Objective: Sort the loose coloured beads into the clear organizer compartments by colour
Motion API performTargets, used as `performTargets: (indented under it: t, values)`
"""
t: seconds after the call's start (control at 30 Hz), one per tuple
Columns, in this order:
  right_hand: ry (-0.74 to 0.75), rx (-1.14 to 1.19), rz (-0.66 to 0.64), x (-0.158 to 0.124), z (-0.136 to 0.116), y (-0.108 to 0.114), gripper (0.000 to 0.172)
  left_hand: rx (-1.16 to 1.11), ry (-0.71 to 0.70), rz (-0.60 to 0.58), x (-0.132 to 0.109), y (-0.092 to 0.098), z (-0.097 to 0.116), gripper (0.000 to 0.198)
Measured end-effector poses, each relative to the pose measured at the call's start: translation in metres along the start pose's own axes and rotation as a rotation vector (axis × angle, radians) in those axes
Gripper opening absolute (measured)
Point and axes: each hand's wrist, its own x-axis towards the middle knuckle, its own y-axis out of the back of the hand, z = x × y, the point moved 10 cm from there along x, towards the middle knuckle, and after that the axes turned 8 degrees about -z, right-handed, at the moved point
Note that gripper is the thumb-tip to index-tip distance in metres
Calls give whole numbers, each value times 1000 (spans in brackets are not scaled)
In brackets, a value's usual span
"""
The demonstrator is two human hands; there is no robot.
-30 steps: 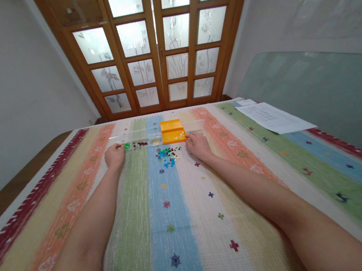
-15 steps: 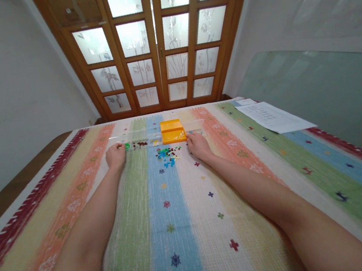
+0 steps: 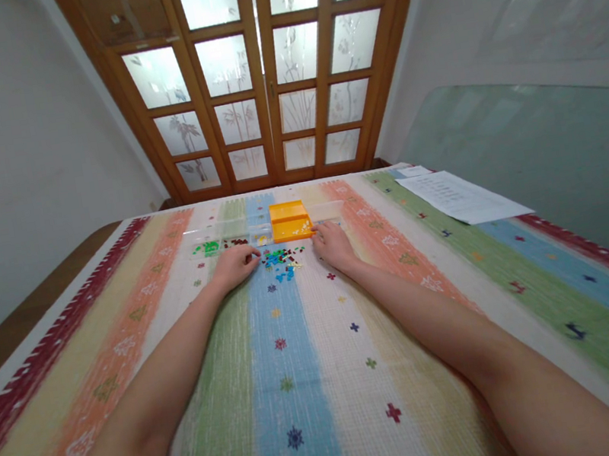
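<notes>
Small coloured pieces, mostly blue with green and dark red ones, lie in a loose pile on the tablecloth. My left hand is just left of the pile, its fingertips near the edge pieces and slightly apart; I see nothing between them. At the lower right corner of an orange box, my right hand has bent fingers against the box's side. White bits lie inside the box. Left of it, a clear tray holds green pieces, dark red pieces and a few yellow pieces in separate compartments.
The striped tablecloth covers the table. Printed paper sheets lie toward the right side. Beyond the far edge stand wooden doors with glass panes. A pale green panel leans along the right wall.
My left hand has moved right, from the green pieces' compartment to the left side of the pile, uncovering the green pieces. My right hand has barely shifted by the orange box.
</notes>
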Motion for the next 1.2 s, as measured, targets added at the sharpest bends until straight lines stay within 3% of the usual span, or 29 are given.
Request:
performTargets:
  t: [0.17, 0.33, 0.53, 0.83, 1.03, 1.2]
  values:
    - [9, 23, 9, 0, -3, 3, 32, -18, -86, -20, 0, -6, 20, 19]
    - [84, 74, 26, -3, -14, 8, 28, -24, -93, 31, -1, -2, 18, 14]
    - [193, 60, -69, -6, -31, -2, 24, -154, 75, 107, -2, 2, -11, 14]
    - [208, -49, -177, -9, -35, -14, 25, -316, 266, 305, -8, 16, -54, 15]
    - [208, -47, -181, -9, -35, -13, 21, -503, 365, 404, -12, 14, -89, 19]
    - [208, -43, -182, -9, -35, -13, 19, -635, 439, 435, -15, 8, -104, 27]
